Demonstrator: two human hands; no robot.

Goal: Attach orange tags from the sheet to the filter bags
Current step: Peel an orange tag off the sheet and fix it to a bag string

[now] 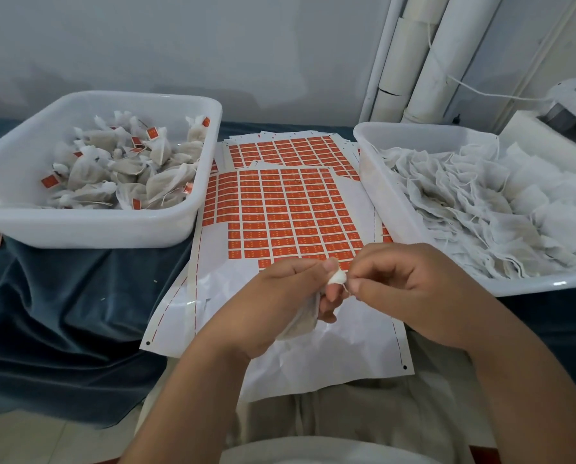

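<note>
The left hand (pixel 280 296) is gripping a small white mesh filter bag (pixel 300 324), its fingers curling round the body while the gathered top is poking out beside the thumb. The right hand (pixel 400 286), touching close against the left, is pinching the bag's thin white string (pixel 347 290) between thumb and forefinger. Under and just beyond both hands, the white backing sheet of orange rectangular tags (pixel 280 209) is lying flat. Beyond and outward of the left hand, a white plastic tray (pixel 79 231) is holding tagged bags; just beside the right hand, another white plastic tray (pixel 531 285) is holding untagged ones.
</note>
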